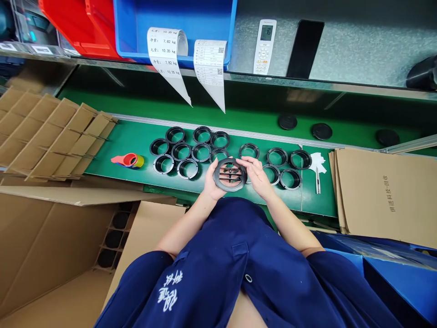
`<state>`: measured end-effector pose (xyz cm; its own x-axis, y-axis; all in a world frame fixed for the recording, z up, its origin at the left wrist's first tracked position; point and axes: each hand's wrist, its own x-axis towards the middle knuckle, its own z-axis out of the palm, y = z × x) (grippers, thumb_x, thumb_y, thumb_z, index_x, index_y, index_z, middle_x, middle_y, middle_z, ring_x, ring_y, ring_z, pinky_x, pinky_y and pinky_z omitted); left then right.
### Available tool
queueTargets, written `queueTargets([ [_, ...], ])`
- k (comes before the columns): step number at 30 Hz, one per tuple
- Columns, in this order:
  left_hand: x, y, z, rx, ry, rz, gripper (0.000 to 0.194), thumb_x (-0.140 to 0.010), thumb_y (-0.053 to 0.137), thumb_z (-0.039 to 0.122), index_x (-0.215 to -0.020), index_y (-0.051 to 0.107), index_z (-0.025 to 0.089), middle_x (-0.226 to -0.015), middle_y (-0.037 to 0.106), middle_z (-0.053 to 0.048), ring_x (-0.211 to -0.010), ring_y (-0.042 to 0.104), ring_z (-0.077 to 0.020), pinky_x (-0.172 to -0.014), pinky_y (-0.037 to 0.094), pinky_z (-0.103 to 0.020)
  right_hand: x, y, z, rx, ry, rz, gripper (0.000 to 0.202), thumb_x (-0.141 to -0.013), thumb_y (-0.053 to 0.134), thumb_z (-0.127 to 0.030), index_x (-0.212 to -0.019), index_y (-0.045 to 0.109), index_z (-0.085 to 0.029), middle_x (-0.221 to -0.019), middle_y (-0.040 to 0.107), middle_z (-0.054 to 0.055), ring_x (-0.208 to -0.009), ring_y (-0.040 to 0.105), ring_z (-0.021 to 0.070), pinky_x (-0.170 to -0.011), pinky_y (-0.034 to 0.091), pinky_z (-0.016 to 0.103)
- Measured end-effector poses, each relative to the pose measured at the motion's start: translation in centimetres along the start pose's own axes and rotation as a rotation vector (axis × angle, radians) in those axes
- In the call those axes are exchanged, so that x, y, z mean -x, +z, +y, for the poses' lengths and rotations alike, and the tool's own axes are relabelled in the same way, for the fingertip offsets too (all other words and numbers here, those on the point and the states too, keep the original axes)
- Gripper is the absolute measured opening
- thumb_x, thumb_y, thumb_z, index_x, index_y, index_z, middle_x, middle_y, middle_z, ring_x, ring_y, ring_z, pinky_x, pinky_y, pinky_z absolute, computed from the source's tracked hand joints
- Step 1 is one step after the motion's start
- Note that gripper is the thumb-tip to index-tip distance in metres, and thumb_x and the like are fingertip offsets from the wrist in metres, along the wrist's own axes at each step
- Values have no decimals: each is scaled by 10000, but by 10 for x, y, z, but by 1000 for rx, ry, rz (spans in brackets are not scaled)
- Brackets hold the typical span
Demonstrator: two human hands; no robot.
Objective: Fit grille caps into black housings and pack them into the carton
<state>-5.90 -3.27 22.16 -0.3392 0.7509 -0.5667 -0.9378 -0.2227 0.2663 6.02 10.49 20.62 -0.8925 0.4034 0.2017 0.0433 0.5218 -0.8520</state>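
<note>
Between my hands, close to my body, is a round black vent ring (221, 184) with slats across its opening. My left hand (212, 181) grips its left side, the palm partly showing through the slats. My right hand (256, 175) holds the right rim with the fingers along its upper edge. Behind and left of them, several black rings (180, 151) stand in a loose group on the green table (218, 202). More black rings (277, 157) stand to the right of my right hand.
A red and yellow tape roll (131, 160) lies left; a cutter knife (317, 180) lies right. Cardboard dividers (54, 136) and flat cardboard (382, 191) flank the table. An open carton (41, 246) sits lower left. Above, a shelf holds a blue bin (177, 18), remote (265, 45) and phone (305, 48).
</note>
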Motion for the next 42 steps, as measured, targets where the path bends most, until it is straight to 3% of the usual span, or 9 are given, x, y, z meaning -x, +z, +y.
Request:
queueTargets([
  [7, -14, -21, -4, 50, 46, 268, 374, -981, 503, 439, -916, 710, 134, -797, 745, -79, -724, 702, -198, -749, 594, -323, 16, 27, 27, 200, -245, -346, 591, -991, 522, -577, -1444, 573, -200, -1588, 399, 147, -1502, 236, 334, -1229, 292, 573],
  [11, -26, -22, -18, -46, -7, 286, 267, -924, 629, 407, -831, 689, 164, -759, 724, -58, -772, 708, -222, -853, 587, -362, 8, 25, 39, 122, -132, -485, 1060, -804, 739, -657, -1618, 264, -171, -1655, 195, 209, -1538, 145, 373, -1225, 273, 597],
  [14, -33, -16, -24, -87, -7, 261, 294, -922, 642, 461, -899, 694, 172, -870, 736, -82, -952, 708, -271, -950, 551, -398, -9, 24, 50, 99, -51, -547, 1245, -692, 834, -615, -1650, 123, -256, -1602, 258, 179, -1493, 242, 371, -1194, 322, 578],
  [17, -36, -18, -19, -176, -21, 330, 439, -927, 588, 592, -1131, 670, 211, -1141, 711, -134, -1208, 623, -329, -1048, 475, -522, -38, 23, 77, 263, 112, -412, 1236, -658, 847, -583, -1640, 168, -260, -1523, 323, 182, -1419, 319, 377, -1156, 348, 563],
  [20, -34, -29, -8, -250, 16, 409, 397, -953, 576, 527, -1227, 625, 243, -1319, 644, -149, -1352, 527, -306, -1119, 397, -551, -73, 25, 115, 529, 338, -207, 1178, -690, 821, -573, -1620, 219, -172, -1539, 273, 245, -1411, 289, 410, -1138, 322, 561],
  [26, -20, -70, 5, -165, 28, 503, 207, -972, 543, 289, -1108, 650, 176, -1304, 662, -153, -1205, 645, -252, -1028, 509, -425, -115, 41, 166, 773, 481, -266, 1151, -728, 799, -573, -1614, 199, -147, -1575, 261, 266, -1442, 258, 417, -1174, 188, 564],
  [34, -17, -86, 6, -78, 74, 646, 163, -920, 578, 138, -1060, 662, 130, -1167, 721, -161, -1002, 736, -220, -924, 606, -361, -138, 54, 192, 647, 413, -221, 1136, -777, 713, -685, -1618, 212, -109, -1615, 221, 301, -1475, 247, 438, -1183, 179, 616],
  [38, -27, -75, 9, -58, 66, 664, 248, -925, 548, 116, -1144, 666, 113, -1139, 735, -173, -992, 745, -219, -925, 616, -340, -149, 46, 179, 617, 360, -258, 953, -927, 548, -635, -1621, 209, -79, -1669, 145, 272, -1543, 141, 412, -1221, 90, 636],
  [42, -38, -65, 10, -70, 44, 677, 301, -923, 536, 88, -1197, 663, 88, -1117, 745, -177, -973, 751, -224, -911, 622, -332, -162, 38, 158, 547, 166, -93, 771, -1040, 312, -529, -1641, 138, -77, -1704, 100, 190, -1587, 29, 313, -1264, 40, 578],
])
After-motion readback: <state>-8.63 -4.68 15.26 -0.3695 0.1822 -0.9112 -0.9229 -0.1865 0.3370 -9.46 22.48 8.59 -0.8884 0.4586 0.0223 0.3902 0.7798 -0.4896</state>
